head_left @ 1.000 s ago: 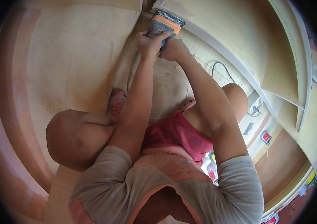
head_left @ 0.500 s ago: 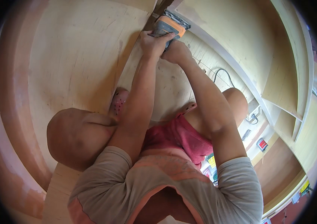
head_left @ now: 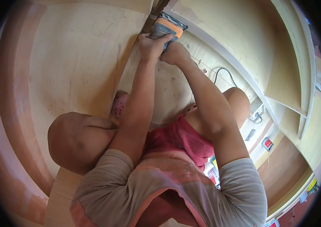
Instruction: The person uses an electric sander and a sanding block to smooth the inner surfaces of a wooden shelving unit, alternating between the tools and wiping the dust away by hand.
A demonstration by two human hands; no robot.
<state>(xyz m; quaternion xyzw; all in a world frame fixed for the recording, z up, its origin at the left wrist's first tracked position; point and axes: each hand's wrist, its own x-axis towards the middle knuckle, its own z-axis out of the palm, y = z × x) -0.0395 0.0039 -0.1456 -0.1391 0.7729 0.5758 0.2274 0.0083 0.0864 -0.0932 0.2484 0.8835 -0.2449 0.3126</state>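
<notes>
In the head view, the person's left hand and right hand are both clamped around an orange-and-dark-grey handheld power sander at far centre, beside a pale, narrow wooden board. Work seems underway; how much is done or left cannot be told.

Location: I am in a woodworking area, judging by bare plywood panel, unpainted shelving unit, orange-and-black power sander.

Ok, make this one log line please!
left hand: gripping orange-black power tool | right hand: curled at tool's near end | nearby: dark cable
</notes>
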